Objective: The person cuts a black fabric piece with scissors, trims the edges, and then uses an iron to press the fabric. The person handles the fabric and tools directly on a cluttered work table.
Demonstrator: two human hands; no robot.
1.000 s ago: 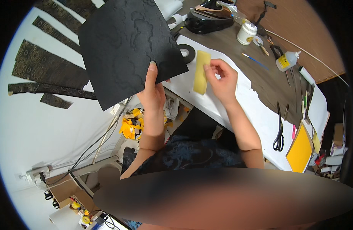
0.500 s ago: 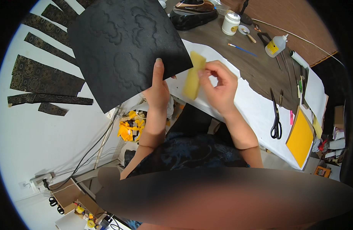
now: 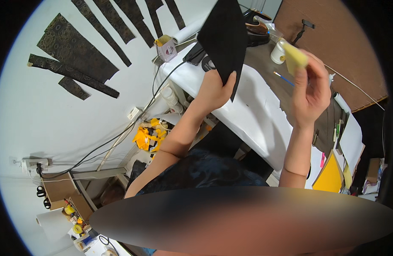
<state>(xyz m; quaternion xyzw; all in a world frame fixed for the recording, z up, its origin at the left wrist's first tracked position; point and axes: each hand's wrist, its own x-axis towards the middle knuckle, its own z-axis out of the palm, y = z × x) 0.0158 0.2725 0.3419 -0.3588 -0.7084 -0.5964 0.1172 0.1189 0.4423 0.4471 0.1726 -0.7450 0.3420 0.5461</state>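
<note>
Black sheet hides tabletop items

a white floor carries dark patterned strips. a white-topped worktable stands beside it, with a brown board and cables trailing below.

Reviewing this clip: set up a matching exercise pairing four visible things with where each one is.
Things:
1. black sheet
2. yellow sponge piece
3. white bottle
4. blue-tipped brush

Places:
A. lying flat on the table
B. pinched in the right hand
C. held up by the left hand
D. standing upright on the table

Pairs: 1-C, 2-B, 3-D, 4-A
</note>
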